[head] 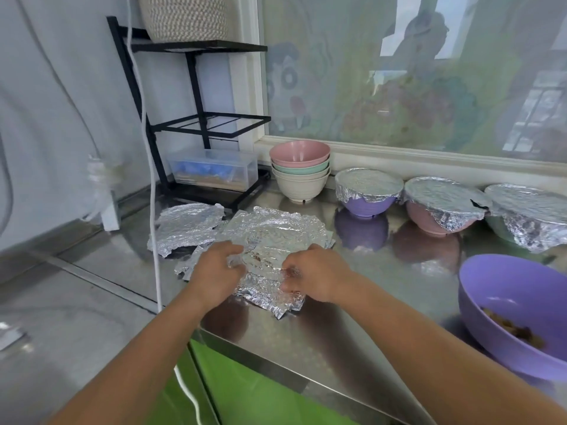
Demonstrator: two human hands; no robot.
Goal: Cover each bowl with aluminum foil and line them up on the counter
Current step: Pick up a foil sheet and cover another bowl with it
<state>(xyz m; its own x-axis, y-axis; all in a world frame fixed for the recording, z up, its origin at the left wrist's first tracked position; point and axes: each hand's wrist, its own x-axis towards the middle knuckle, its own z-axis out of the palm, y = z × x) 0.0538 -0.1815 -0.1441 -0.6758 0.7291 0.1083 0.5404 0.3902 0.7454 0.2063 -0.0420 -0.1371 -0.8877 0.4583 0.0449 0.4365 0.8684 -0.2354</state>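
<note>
A pile of crumpled aluminum foil sheets [276, 234] lies on the steel counter [337, 317]. My left hand [214, 271] and my right hand [313, 274] each pinch an edge of the top foil sheet near its front. Another foil sheet [187, 225] lies to the left. Three foil-covered bowls stand in a row at the back right: purple [368, 191], pink [441, 207], green [527, 219]. An uncovered purple bowl [515, 314] with food sits at the front right. A stack of empty bowls [300, 170], pink on top, stands at the back.
A black wire rack [196, 124] with a clear plastic box [214, 168] stands at the back left. A white cable [150, 167] hangs down past the counter's left edge. A window sill runs behind the bowls. The green cabinet front [245, 391] is below.
</note>
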